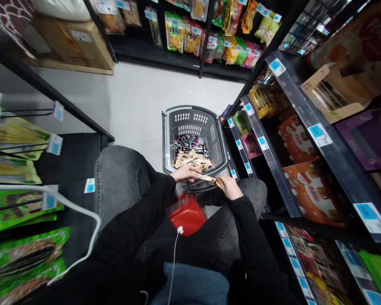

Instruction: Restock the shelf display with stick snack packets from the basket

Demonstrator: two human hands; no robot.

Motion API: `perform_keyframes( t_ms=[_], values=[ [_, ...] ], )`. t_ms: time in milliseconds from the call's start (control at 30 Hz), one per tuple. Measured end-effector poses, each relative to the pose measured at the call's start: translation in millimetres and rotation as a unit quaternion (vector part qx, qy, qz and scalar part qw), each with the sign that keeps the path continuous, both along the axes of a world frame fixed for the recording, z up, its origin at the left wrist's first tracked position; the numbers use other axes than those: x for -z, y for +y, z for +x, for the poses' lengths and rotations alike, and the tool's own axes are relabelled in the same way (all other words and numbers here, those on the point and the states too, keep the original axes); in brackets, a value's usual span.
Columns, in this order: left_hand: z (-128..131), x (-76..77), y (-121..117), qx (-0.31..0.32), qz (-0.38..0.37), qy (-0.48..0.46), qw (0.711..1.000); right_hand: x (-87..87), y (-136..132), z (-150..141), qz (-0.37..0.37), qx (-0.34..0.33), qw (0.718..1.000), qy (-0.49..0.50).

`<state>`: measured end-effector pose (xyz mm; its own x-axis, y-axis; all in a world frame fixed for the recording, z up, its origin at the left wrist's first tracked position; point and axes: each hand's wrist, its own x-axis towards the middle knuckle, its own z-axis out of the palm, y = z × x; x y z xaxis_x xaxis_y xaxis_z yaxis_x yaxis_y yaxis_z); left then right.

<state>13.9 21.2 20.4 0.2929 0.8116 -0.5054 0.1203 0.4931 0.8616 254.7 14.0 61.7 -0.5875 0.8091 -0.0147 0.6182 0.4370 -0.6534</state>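
Observation:
Between my two hands, a slim tan snack packet is stretched out just above the near rim of a grey shopping basket. My left hand pinches its left end, and my right hand grips its right end. Inside the basket lie several similar tan packets, nearest to me. Behind them is a heap of dark packets with pink marks. The print on the held packet is too small to read.
A red plastic stool stands between my legs. Stocked shelves with price tags rise close on the right. Hanging snack bags line the left. A cardboard box sits at the far left, and a white cable loops at my left.

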Motion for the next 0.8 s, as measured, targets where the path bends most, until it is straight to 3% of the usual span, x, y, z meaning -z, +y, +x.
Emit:
perform_keyframes(
  t_ms=[67,167,300,433,633,800],
  values=[
    [0.6,1.1,1.6,0.015,0.113,0.069,0.991,0.6,-3.2,-8.9,0.063,-0.037,0.996,-0.042],
    [3.8,-4.5,0.2,0.081,0.235,0.087,0.965,3.4,-6.2,-20.0,0.081,-0.073,0.992,-0.069],
    [10.2,-17.3,-6.3,0.137,0.243,0.068,0.958,6.9,-5.5,-22.9,0.082,-0.081,0.993,-0.031],
    [13.6,-23.1,-8.8,0.136,0.243,0.095,0.956,6.6,-3.7,-18.1,0.072,-0.074,0.995,0.006],
    [16.5,-24.2,-10.6,0.141,0.289,0.163,0.933,2.3,-4.3,-17.4,0.090,-0.077,0.993,-0.028],
    [17.9,-27.0,-15.3,0.118,0.333,0.222,0.909,-1.7,-1.2,-20.0,0.071,-0.042,0.996,0.042]
  ],
)
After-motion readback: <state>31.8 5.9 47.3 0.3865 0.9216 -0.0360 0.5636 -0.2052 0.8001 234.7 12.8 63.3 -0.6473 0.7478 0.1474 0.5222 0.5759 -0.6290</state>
